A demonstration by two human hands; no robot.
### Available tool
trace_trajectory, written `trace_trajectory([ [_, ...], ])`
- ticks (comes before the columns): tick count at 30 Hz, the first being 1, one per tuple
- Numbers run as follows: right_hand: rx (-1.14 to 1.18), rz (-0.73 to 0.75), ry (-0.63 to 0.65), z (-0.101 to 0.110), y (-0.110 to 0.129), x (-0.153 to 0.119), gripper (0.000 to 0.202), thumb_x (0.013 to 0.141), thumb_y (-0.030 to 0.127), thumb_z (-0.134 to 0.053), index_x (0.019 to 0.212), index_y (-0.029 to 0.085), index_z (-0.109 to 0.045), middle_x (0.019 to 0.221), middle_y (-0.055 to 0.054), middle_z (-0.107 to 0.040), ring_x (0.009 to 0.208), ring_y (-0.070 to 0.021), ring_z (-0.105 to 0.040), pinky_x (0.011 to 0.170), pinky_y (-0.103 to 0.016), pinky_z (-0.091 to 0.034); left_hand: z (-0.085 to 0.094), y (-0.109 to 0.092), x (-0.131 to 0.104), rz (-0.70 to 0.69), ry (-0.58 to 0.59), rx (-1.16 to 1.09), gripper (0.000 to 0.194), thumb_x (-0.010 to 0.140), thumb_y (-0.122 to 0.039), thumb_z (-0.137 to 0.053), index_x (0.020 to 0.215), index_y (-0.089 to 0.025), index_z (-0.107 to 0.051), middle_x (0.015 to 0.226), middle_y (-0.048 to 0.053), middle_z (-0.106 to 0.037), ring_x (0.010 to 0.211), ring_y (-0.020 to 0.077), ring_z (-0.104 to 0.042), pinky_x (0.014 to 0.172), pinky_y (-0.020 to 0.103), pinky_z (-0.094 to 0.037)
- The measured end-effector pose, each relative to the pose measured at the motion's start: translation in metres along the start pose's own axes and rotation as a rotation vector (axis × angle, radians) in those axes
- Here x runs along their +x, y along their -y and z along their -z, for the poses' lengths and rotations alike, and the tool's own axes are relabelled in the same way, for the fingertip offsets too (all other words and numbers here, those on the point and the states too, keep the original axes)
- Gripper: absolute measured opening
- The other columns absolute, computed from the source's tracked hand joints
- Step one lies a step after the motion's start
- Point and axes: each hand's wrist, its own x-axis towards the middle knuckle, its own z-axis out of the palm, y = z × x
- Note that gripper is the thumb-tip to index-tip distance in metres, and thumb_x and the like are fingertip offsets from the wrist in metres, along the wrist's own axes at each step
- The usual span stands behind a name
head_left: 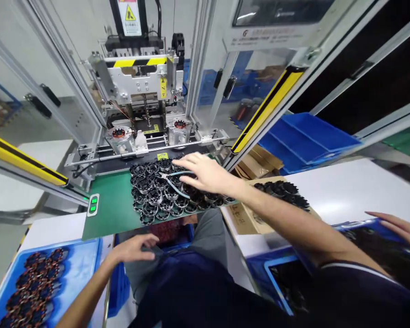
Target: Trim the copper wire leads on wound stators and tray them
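Observation:
My right hand point(207, 173) reaches across the green work surface point(111, 205), fingers stretched and apart, holding nothing that I can see. Beneath it, a pair of pliers point(177, 187) with light blue handles lies on several black ring-shaped motor parts point(154, 196). One handle passes close to or under my fingers; contact cannot be told. My left hand point(136, 248) hovers over my lap, just in front of the surface's near edge. Its fingers are loosely bent and apart from the thumb, with nothing in them.
Behind the parts stands a machine point(140, 86) with two round fixtures bearing copper-wound rings. A blue tray point(78, 264) at left holds several wound rings. At right are a cardboard box point(241, 221) with black rings and another person's hand point(401, 228) near a blue bin.

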Motion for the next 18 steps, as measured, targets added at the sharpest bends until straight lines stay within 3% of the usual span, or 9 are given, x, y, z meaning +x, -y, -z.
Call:
trace_trajectory([
  [2,-0.082,-0.053,0.011,0.032,-0.021,0.016,0.07,0.119,0.056,-0.058,0.181,0.021,-0.057,0.159,-0.021,-0.076,0.143,-0.0417,-0.07,0.125,-0.065,-0.058,0.019,-0.034,-0.037,-0.016,-0.034,0.02,0.068,0.103,-0.061,-0.087,0.161,-0.029,-0.072,0.139,0.009,-0.085,0.13,0.0294,-0.08,0.118,0.047,-0.063],
  [4,-0.122,-0.167,0.053,0.056,-0.046,0.043,0.073,0.116,0.054,-0.063,0.182,0.024,-0.055,0.151,-0.02,-0.08,0.136,-0.0411,-0.074,0.117,-0.06,-0.062,0.06,-0.077,-0.069,-0.127,-0.286,0.154,0.061,0.108,-0.064,-0.083,0.16,-0.034,-0.073,0.154,0.006,-0.081,0.141,0.0284,-0.076,0.126,0.045,-0.058],
  [6,-0.142,-0.278,0.131,0.069,-0.073,0.079,0.076,0.113,0.051,-0.069,0.184,0.027,-0.051,0.141,-0.017,-0.084,0.129,-0.0394,-0.078,0.111,-0.054,-0.062,0.121,-0.119,-0.085,-0.163,-0.621,0.349,0.05,0.111,-0.066,-0.077,0.149,-0.034,-0.077,0.148,0.002,-0.082,0.135,0.0266,-0.077,0.124,0.043,-0.059],
  [9,-0.171,-0.426,0.25,0.069,-0.107,0.135,0.085,0.108,0.042,-0.08,0.183,0.023,-0.047,0.148,-0.02,-0.081,0.138,-0.039,-0.076,0.117,-0.05,-0.058,0.225,-0.156,-0.073,-0.098,-0.886,0.694,0.057,0.112,-0.062,-0.07,0.154,-0.024,-0.075,0.151,0.011,-0.077,0.137,0.0323,-0.075,0.128,0.05,-0.056],
  [11,-0.143,-0.515,0.354,0.062,-0.122,0.165,0.086,0.103,0.036,-0.087,0.179,0.018,-0.051,0.143,-0.021,-0.083,0.133,-0.0366,-0.079,0.115,-0.046,-0.061,0.284,-0.161,-0.047,0.166,-0.908,0.946,0.069,0.112,-0.058,-0.071,0.169,-0.019,-0.066,0.163,0.02,-0.065,0.154,0.0405,-0.061,0.133,0.056,-0.051],
  [13,-0.095,-0.584,0.481,0.054,-0.134,0.188,0.08,0.101,0.033,-0.09,0.171,0.016,-0.058,0.121,-0.017,-0.088,0.11,-0.0317,-0.084,0.101,-0.043,-0.067,0.328,-0.155,-0.018,0.282,-0.898,0.97,0.083,0.107,-0.056,-0.079,0.176,-0.012,-0.06,0.169,0.03,-0.057,0.16,0.0496,-0.052,0.133,0.063,-0.049],
  [15,-0.058,-0.633,0.601,0.046,-0.144,0.204,0.072,0.1,0.034,-0.091,0.163,0.014,-0.063,0.1,-0.012,-0.087,0.087,-0.0268,-0.084,0.085,-0.04,-0.07,0.359,-0.146,0.007,0.337,-0.868,0.969,0.085,0.109,-0.062,-0.077,0.172,-0.008,-0.064,0.168,0.034,-0.056,0.16,0.0528,-0.049,0.135,0.065,-0.046],
  [18,-0.032,-0.688,0.733,0.036,-0.16,0.222,0.073,0.096,0.029,-0.095,0.159,0.01,-0.063,0.094,-0.013,-0.087,0.074,-0.0225,-0.08,0.075,-0.034,-0.068,0.386,-0.135,0.034,0.394,-0.785,0.938,0.084,0.109,-0.078,-0.07,0.153,-0.007,-0.08,0.163,0.035,-0.061,0.159,0.0534,-0.05,0.134,0.065,-0.047],
])
